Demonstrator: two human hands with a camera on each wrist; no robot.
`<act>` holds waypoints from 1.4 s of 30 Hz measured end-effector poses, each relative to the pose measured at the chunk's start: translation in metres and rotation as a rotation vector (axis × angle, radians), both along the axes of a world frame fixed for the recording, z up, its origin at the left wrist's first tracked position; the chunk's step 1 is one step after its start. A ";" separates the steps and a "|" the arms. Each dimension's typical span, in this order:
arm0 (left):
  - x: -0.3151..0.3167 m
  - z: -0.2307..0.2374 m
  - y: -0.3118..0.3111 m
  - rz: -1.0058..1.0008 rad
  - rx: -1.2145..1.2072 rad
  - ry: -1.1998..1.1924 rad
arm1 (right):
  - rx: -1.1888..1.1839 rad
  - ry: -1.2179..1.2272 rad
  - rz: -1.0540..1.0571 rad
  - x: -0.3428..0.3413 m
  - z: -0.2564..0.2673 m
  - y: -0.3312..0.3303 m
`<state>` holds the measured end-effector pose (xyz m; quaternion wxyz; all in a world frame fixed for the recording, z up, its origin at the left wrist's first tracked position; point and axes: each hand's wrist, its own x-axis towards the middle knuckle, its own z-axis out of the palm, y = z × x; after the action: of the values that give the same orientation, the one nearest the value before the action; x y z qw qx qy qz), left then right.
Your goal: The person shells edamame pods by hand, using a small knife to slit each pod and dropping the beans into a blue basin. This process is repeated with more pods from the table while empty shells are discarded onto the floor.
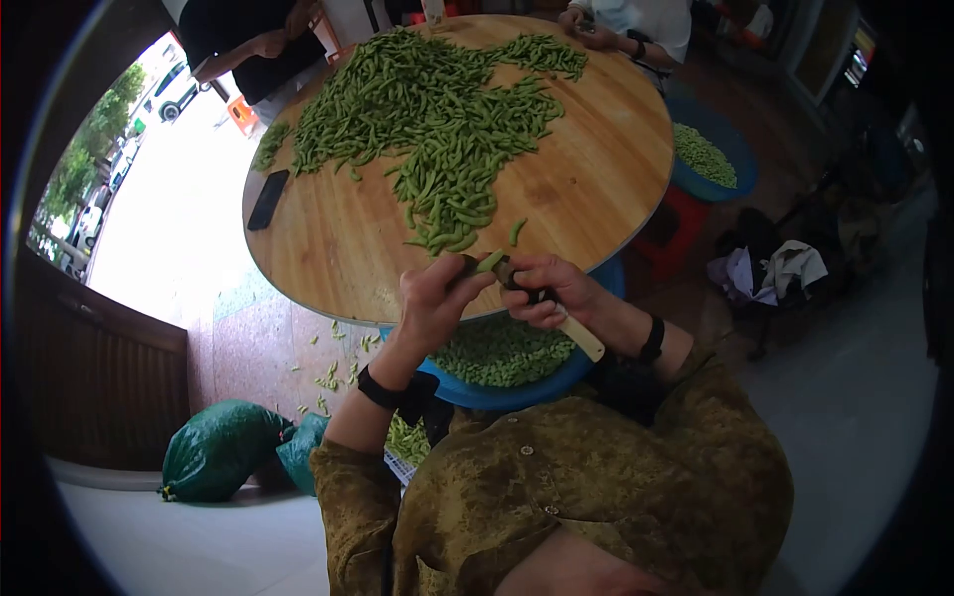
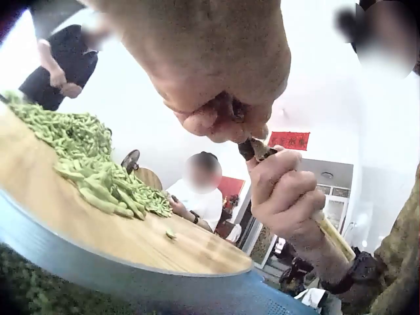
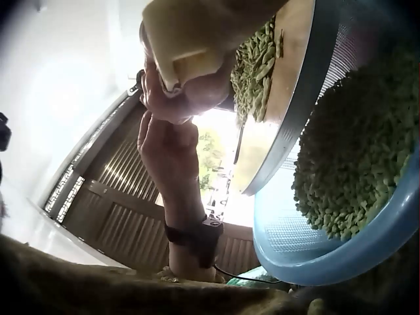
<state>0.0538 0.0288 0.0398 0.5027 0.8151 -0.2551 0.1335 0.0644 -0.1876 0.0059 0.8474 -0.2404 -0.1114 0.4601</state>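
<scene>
Over the near table edge, my two hands meet in the head view. My left hand pinches a green soybean pod, which points toward the other hand. My right hand grips a tool with a pale, straight handle; its dark working end is mostly hidden among the fingers. A big heap of soybean pods covers the far part of the round wooden table. One loose pod lies just beyond my hands. Below them, a blue basin holds many shelled green beans.
Two other people stand or sit at the table's far side. A dark phone lies at the left edge. Another blue basin of beans rests on a red stool. Green sacks and scattered pods are on the floor at left.
</scene>
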 end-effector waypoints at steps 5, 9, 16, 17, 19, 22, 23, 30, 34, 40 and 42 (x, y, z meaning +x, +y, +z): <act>0.001 -0.006 -0.004 -0.007 -0.263 0.315 | -0.056 0.004 -0.068 -0.005 0.009 0.002; 0.001 -0.011 -0.011 -0.015 -0.441 0.472 | -0.190 -0.090 -0.143 -0.007 0.012 0.001; 0.004 -0.026 -0.017 -0.043 -0.565 0.560 | -0.473 -0.329 -0.317 -0.019 0.026 0.009; 0.005 -0.027 -0.017 -0.041 -0.578 0.586 | -0.471 -0.328 -0.319 -0.019 0.025 0.010; 0.007 -0.034 -0.018 -0.042 -0.591 0.610 | -0.589 -0.491 -0.282 -0.017 0.023 0.010; 0.007 -0.041 -0.025 -0.087 -0.656 0.524 | -0.702 -0.658 -0.322 -0.016 0.029 0.013; 0.005 -0.039 -0.028 -0.032 -0.590 0.511 | -0.702 -0.660 -0.322 -0.016 0.030 0.013; -0.006 -0.032 -0.031 0.040 -0.322 0.387 | -0.702 -0.766 -0.392 -0.019 0.028 0.009; -0.006 -0.036 -0.030 -0.034 -0.430 0.481 | -0.733 -0.780 -0.373 -0.021 0.028 0.005; -0.012 -0.034 -0.029 -0.100 -0.349 0.475 | -0.743 -0.781 -0.401 -0.030 0.029 0.002; -0.013 -0.033 -0.027 -0.171 -0.485 0.582 | -0.742 -0.787 -0.391 -0.030 0.025 0.000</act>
<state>0.0406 0.0015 0.0064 0.7414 0.6523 -0.1296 -0.0893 0.0349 -0.1875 0.0305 0.6703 -0.6909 -0.2032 0.1792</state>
